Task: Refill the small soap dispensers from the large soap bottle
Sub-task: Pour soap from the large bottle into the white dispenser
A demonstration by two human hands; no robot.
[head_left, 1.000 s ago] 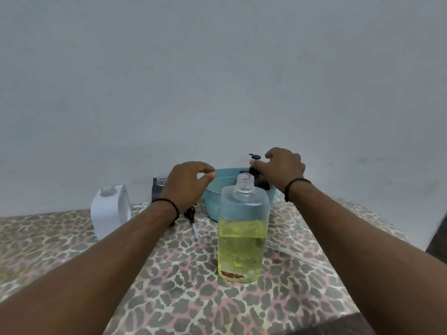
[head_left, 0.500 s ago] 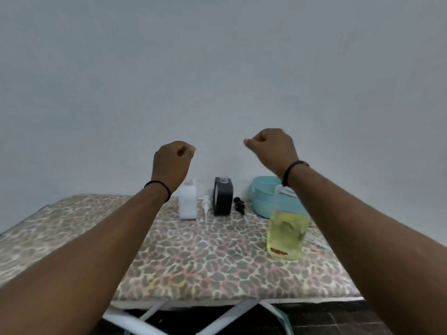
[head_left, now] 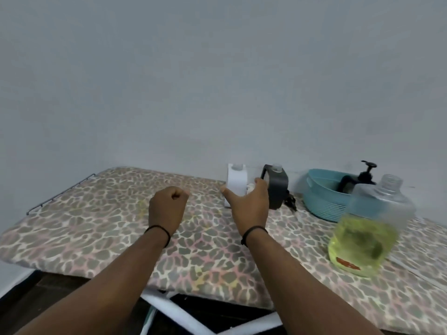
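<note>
Near frame centre, the spread, empty right hand [head_left: 250, 205] is apparently reaching for the white dispenser [head_left: 236, 183], needing a firm grasp next, while the left hand [head_left: 167, 207] is hovering fisted, holding nothing.

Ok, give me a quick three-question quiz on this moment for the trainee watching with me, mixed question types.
1. True or false: the large soap bottle stands upright on the table with its cap off.
2. Which small dispenser does the right hand reach toward with spread fingers? A) the white dispenser B) the black one lying in the blue basket C) neither
3. Fill in: the left hand is a fist that holds ____.

Key:
1. True; the neck is open and yellow-green soap fills the lower part.
2. A; the hand is open in front of it, with the dark grey dispenser just beside.
3. Nothing.
</note>
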